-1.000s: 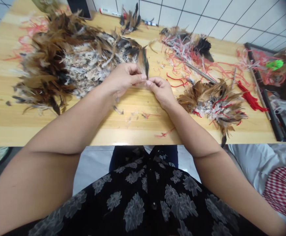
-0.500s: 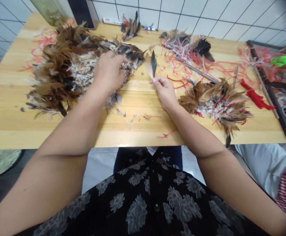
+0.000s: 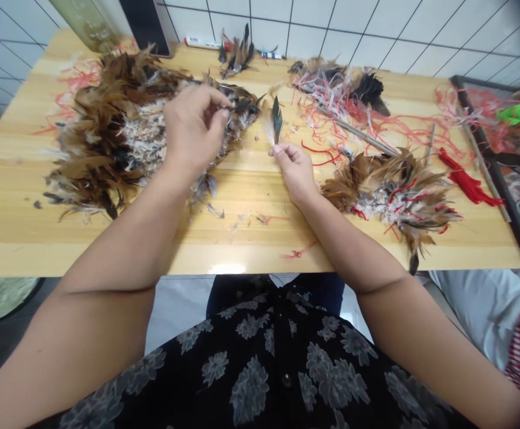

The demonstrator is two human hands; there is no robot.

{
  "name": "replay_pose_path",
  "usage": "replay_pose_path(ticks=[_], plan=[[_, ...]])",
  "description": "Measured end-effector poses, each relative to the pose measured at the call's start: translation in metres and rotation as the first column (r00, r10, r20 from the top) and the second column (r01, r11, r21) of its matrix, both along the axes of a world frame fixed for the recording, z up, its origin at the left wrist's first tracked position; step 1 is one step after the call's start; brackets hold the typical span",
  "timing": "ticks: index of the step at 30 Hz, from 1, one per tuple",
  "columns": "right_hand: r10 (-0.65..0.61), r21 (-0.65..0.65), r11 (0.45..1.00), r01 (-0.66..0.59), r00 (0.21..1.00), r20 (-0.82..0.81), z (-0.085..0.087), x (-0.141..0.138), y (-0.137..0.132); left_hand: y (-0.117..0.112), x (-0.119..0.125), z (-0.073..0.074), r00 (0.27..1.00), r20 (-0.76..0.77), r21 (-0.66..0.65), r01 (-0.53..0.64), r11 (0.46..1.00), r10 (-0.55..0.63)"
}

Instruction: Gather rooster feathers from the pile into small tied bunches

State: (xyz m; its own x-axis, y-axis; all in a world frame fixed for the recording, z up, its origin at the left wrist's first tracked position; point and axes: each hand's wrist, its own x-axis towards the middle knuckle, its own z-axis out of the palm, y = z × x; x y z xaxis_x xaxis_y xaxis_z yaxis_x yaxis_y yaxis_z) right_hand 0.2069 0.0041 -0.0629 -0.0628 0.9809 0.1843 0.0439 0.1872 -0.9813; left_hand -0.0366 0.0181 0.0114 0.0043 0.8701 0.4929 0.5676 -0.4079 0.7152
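My right hand (image 3: 294, 170) pinches the pale base of some feathers (image 3: 276, 121) between thumb and fingers. They stand upright, dark green-black in front and lighter beside. Over the right part of a big pile of brown, black and white feathers (image 3: 94, 95) is my left hand (image 3: 196, 122), its thumb and forefinger closed together at a dark feather (image 3: 244, 107). Whether that feather is free of the pile I cannot tell. Close to my right forearm lies a bunch of brown feathers (image 3: 389, 190) with white bases and red ties.
Red strings (image 3: 468, 179) lie at the right, near a black-framed tray (image 3: 488, 143). Pink and white strands (image 3: 327, 89) with dark feathers and a thin rod (image 3: 362, 136) are at the back. A small feather bunch (image 3: 237, 56), a marker (image 3: 201, 43) and a phone-like slab (image 3: 146, 27) stand by the tiled wall.
My left hand has shifted slightly left, and its thumb and forefinger have closed together at the pile. My right hand keeps its pinch on the upright feathers. The view has tilted a little.
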Motion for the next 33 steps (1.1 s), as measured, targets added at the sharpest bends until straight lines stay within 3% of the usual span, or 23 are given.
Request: replay_pose_path(ticks=[3, 7, 13, 17, 22, 28, 33], plan=[[0.005, 0.005, 1.0, -0.005, 1.0, -0.025, 0.0, -0.002, -0.001, -0.005, 0.009, -0.011, 0.988, -0.055, -0.022, 0.143, 0.989, -0.144], [-0.022, -0.014, 1.0, 0.022, 0.998, -0.057, 0.001, -0.004, -0.001, -0.001, 0.009, -0.027, 0.922, -0.116, -0.239, 0.335, 0.912, -0.369], [-0.042, -0.041, 0.998, 0.039, 0.997, -0.061, 0.001, -0.002, 0.0, -0.003, 0.002, -0.02, 0.964, 0.089, -0.257, 0.264, 0.93, -0.249], [-0.058, -0.02, 0.998, 0.058, 0.998, -0.001, -0.001, 0.001, -0.002, -0.001, 0.002, -0.02, 0.979, 0.038, -0.277, 0.204, 0.939, -0.201], [-0.06, 0.009, 0.998, 0.059, 0.998, 0.019, -0.001, 0.003, -0.004, 0.007, 0.007, -0.042, 0.984, -0.036, -0.357, 0.152, 0.922, -0.176], [-0.065, 0.005, 0.998, 0.065, 0.996, 0.06, 0.0, 0.0, -0.005, 0.018, 0.009, -0.069, 0.989, -0.047, -0.256, 0.127, 0.958, -0.143], [-0.064, 0.05, 0.997, 0.061, 0.996, 0.061, -0.003, 0.0, -0.004, 0.014, 0.002, -0.054, 0.99, 0.024, -0.302, 0.143, 0.942, -0.142]])
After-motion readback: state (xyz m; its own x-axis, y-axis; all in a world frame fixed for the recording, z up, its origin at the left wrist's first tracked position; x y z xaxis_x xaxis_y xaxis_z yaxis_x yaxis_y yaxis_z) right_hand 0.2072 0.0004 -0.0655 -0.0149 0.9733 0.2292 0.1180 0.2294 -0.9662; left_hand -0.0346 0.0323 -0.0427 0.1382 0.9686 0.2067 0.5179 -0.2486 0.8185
